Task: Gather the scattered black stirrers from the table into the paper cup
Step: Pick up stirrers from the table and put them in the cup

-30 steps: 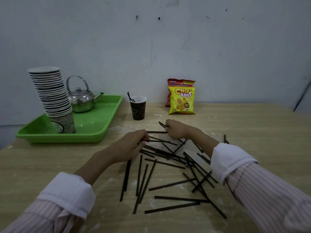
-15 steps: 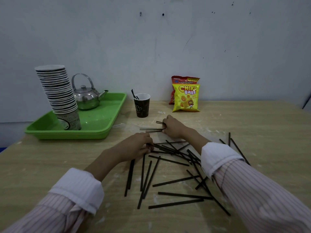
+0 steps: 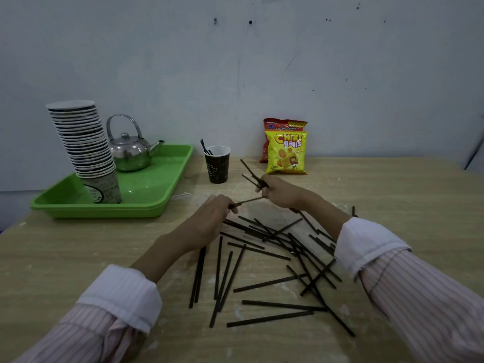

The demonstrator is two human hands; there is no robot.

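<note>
Several black stirrers lie scattered and crossed on the wooden table in front of me. A dark paper cup stands upright at the back middle with a few stirrers sticking out of it. My right hand is raised just above the table, right of the cup, shut on two or three stirrers that point up and left. My left hand pinches one end of another stirrer whose far end reaches my right hand.
A green tray at the back left holds a tall stack of paper cups and a steel kettle. Two snack bags lean on the wall behind the cup. A white stick lies beside the tray.
My right hand has lifted off the table with its stirrers. My left hand has picked up one stirrer and raised it toward the right hand.
</note>
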